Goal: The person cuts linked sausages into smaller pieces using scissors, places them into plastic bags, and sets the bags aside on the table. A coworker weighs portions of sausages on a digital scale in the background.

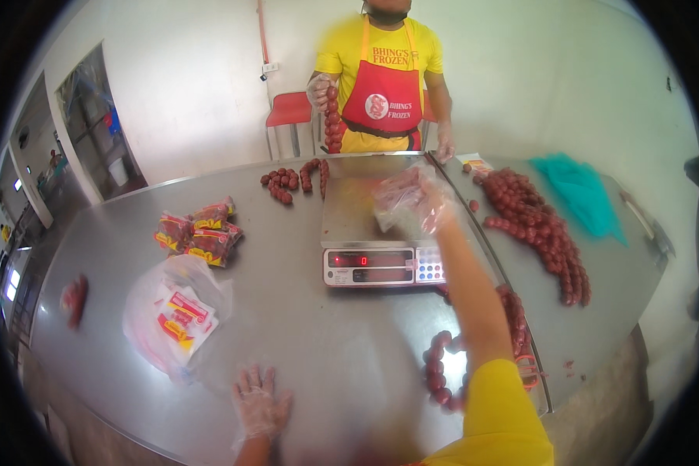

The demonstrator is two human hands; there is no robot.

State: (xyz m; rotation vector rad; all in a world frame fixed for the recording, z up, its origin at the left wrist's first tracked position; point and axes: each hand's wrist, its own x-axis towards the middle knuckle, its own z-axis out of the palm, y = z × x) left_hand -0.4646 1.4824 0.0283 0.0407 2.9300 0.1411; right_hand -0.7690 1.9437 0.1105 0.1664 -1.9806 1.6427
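The right hand (436,203), in a thin plastic glove, appears to grasp one side of a clear bag (396,200) over the plate (348,211) of the scale (369,268). Blur hides the exact grip, and whether the bag touches the plate cannot be told. The left hand (260,408), also gloved, lies released with fingers spread, palm down on the near part of the surface (311,330), holding nothing.

For a good placement, the bag would best sit wholly on the plate, with no loose plastic over the edge and the fingers clear of it, so that the red-lit display can settle. Keeping the right forearm raised would likely avoid nudging the scale or the loop of sausages (436,380) below it.

The clear bag shows something reddish inside, too smeared to make out. On the left, a thin white bag (146,322) lies with printed flat packets (186,325) in its mouth. Just behind it, sealed packs (202,237) with red and yellow printing are heaped together, dark red contents showing through. At the right, a teal plastic sheet or bag (573,190) lies crumpled beside a large pile of sausages (532,225); nothing can be seen in it.
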